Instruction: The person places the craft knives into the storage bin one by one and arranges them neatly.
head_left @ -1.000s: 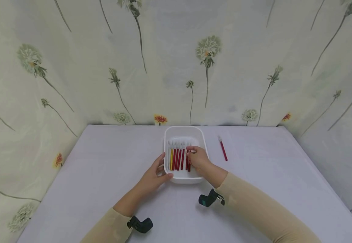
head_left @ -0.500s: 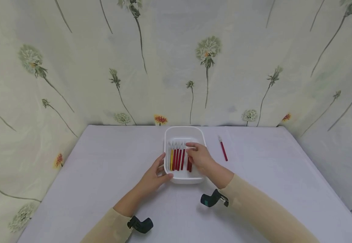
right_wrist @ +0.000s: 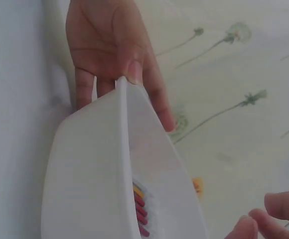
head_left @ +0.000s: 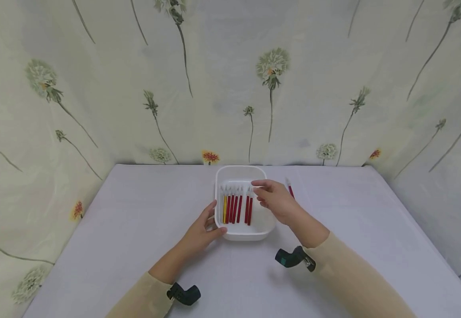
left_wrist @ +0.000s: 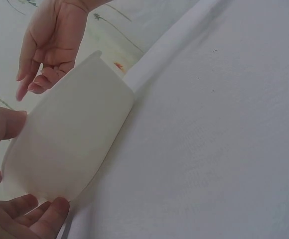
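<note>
A white plastic tray (head_left: 241,229) stands on the table, with my left hand (head_left: 198,232) gripping its near left corner. The thumb lies over the rim and the fingers spread along the outer wall. Inside is a row of slim pen-like sticks with pale pointed tips: several red sticks (head_left: 232,210), a yellow stick (head_left: 224,210) at the left, and a pale one beside it. Two red sticks (head_left: 249,211) lie a little apart to the right. My right hand (head_left: 280,201) hovers over the tray's right rim, fingers loosely bent, holding nothing.
Right of the tray, another red stick (head_left: 291,191) lies on the table, its lower part hidden by my right hand. A pale cloth (head_left: 146,212) covers the table. Behind rises a curtain (head_left: 222,88) printed with dandelions.
My right hand has let go of the rightmost red sticks and drawn back up and to the right. The two sticks now lie fully visible. My left hand has kept still on the tray.
</note>
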A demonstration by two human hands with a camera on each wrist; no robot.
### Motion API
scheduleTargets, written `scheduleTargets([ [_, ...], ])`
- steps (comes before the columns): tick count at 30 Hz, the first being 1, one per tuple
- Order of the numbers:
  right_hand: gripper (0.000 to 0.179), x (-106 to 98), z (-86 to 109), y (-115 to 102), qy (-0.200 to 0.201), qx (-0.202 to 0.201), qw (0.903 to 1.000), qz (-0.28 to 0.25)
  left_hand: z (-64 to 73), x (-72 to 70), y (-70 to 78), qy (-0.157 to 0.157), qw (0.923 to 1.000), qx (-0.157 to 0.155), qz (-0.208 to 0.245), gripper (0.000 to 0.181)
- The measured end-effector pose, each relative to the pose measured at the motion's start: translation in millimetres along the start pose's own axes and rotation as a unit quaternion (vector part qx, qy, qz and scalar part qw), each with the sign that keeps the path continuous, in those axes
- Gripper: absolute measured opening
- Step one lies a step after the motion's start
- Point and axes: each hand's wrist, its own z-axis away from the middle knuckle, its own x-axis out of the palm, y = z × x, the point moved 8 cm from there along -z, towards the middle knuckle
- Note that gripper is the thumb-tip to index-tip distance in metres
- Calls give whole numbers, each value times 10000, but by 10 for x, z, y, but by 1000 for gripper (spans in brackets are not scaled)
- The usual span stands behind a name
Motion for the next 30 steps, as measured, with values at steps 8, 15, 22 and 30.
scheduleTargets([
  [8,37,-215,63,-39,62,-225,9997,-56,-2,5,-19,12,10000,30,55,83],
  [15,39,-453,97,-21,251,-335,9991,35,-1,5,-10,23,10000,13,-6,83],
  [22,43,-690,96,42,592,-411,9968,344,-2,3,-26,24,10000,49,47,83],
  [30,42,-916,33,150,943,-609,9932,307,-3,7,-23,30,10000,49,39,83],
])
